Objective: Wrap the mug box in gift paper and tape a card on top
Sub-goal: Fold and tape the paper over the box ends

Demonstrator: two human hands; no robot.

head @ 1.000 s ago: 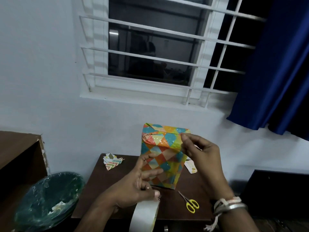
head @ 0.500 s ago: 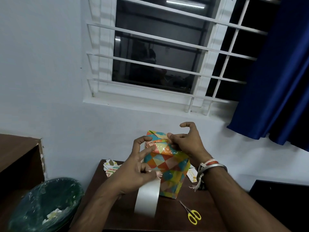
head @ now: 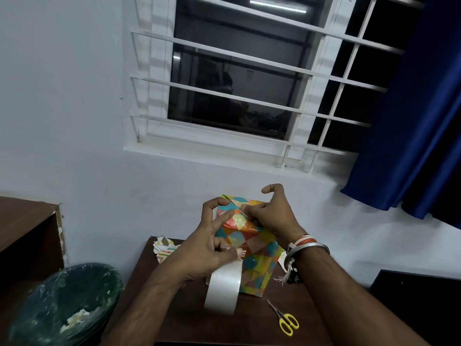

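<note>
The mug box [head: 257,263], wrapped in bright triangle-patterned paper, stands upright on a small dark wooden table [head: 184,318]. My left hand [head: 207,248] grips a roll of clear tape [head: 223,287] against the box's near side, with its index finger and thumb reaching to the folded top flap. My right hand [head: 272,216] pinches the paper fold at the top of the box. A small card [head: 282,258] lies behind the box at the right, mostly hidden.
Yellow-handled scissors [head: 285,322] lie on the table's front right. Paper scraps [head: 163,247] sit at the back left corner. A green lined bin [head: 64,303] stands left of the table, beside a brown shelf [head: 30,236]. A window and a blue curtain [head: 409,136] lie behind.
Both hands have come together on the top of the box. My left hand has lifted with the tape roll up the box's side, and my right hand has shifted left onto the fold.
</note>
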